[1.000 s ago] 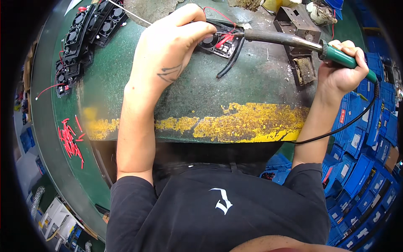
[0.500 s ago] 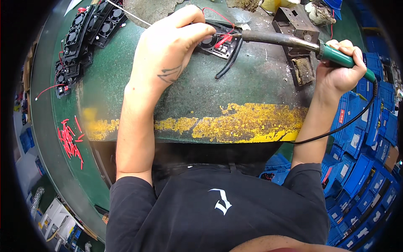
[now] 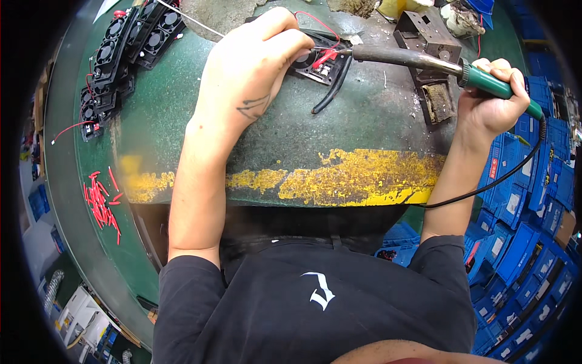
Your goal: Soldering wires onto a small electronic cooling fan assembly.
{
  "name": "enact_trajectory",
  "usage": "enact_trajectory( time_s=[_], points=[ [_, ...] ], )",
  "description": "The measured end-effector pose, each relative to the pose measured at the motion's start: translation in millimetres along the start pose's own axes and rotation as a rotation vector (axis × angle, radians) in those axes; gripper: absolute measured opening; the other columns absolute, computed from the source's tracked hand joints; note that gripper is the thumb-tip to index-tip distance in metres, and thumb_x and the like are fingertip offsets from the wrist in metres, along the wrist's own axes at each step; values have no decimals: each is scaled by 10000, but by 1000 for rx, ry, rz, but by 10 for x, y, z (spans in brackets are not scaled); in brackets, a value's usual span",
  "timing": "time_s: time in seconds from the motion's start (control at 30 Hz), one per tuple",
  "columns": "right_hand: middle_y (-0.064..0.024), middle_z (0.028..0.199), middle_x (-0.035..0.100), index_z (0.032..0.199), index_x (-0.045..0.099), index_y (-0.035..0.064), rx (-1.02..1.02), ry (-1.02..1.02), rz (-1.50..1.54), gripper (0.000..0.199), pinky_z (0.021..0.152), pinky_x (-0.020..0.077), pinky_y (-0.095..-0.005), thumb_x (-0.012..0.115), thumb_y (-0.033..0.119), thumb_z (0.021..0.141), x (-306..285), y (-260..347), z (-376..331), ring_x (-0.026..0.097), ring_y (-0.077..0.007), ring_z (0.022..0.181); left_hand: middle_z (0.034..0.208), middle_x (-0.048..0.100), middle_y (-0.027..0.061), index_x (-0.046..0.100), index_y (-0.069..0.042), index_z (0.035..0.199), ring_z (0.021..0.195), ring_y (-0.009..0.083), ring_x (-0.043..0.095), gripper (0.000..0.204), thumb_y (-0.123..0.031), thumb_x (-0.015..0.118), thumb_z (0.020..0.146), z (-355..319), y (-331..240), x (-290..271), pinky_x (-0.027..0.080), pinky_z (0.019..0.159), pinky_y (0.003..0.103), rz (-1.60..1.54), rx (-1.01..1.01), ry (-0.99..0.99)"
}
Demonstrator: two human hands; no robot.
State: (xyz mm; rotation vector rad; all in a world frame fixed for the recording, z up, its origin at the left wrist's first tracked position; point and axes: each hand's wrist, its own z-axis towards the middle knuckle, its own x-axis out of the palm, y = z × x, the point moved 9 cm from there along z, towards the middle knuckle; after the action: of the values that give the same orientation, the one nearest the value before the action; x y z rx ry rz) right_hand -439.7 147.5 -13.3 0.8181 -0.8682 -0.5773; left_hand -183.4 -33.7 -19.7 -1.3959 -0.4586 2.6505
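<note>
My right hand point(image 3: 492, 100) is wrapped around the green handle of a soldering iron point(image 3: 406, 57), its tip pointing left. In a pinch, my left hand point(image 3: 245, 76) holds a thin strand of solder wire point(image 3: 197, 23), which trails off to the upper left and pokes out by the iron's tip. Below the tip lies a black fan unit point(image 3: 325, 71), partly hidden by my left fingers. On it are red sleeved leads point(image 3: 327, 56). A thick black cable point(image 3: 330, 97) curves along its right side. Whether tip and solder touch, I cannot tell.
A metal iron stand point(image 3: 427, 39) with a worn sponge point(image 3: 438, 102) stands right of the fan unit. Stacked fan units point(image 3: 106, 51) and a pile of red tubes point(image 3: 100, 200) lie at left. Blue bins point(image 3: 509, 176) fill the right side. The iron's cord point(image 3: 503, 182) crosses the table's edge.
My left hand has shifted slightly to the right, toward the iron's tip. The iron has barely moved, and the fan unit stays in place.
</note>
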Motion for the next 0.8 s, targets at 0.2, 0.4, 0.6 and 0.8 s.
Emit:
enact_trajectory(
  time_s=[0.2,0.4,0.6,0.8],
  points=[
    [-96,726,527,706,523,35,-2,-10,14,250,711,434,-359,496,211,883,2,6,-4,462,-226,678,925,624,96,706,-29,992,826,287,649,156,-24,739,840,33,-29,-57,526,737,343,-59,-10,-33],
    [-97,728,529,706,525,34,4,-29,44,250,705,434,-361,494,209,882,-10,8,9,459,-228,672,923,624,98,703,-28,990,832,287,651,158,-22,742,837,25,-24,-37,526,740,341,-38,-8,-11],
    [-96,728,529,710,533,28,1,-15,32,250,704,433,-362,496,207,881,-6,1,-4,460,-236,675,926,630,98,697,-29,983,836,289,652,145,-18,738,843,-13,25,-6,527,743,343,-21,-3,-10],
    [-98,733,533,719,535,23,-3,-19,25,251,705,438,-364,501,210,883,-17,-11,-5,472,-241,686,921,631,96,696,-28,978,836,287,653,142,-14,737,843,38,-36,-38,527,743,344,-43,-23,0]
  ],
)
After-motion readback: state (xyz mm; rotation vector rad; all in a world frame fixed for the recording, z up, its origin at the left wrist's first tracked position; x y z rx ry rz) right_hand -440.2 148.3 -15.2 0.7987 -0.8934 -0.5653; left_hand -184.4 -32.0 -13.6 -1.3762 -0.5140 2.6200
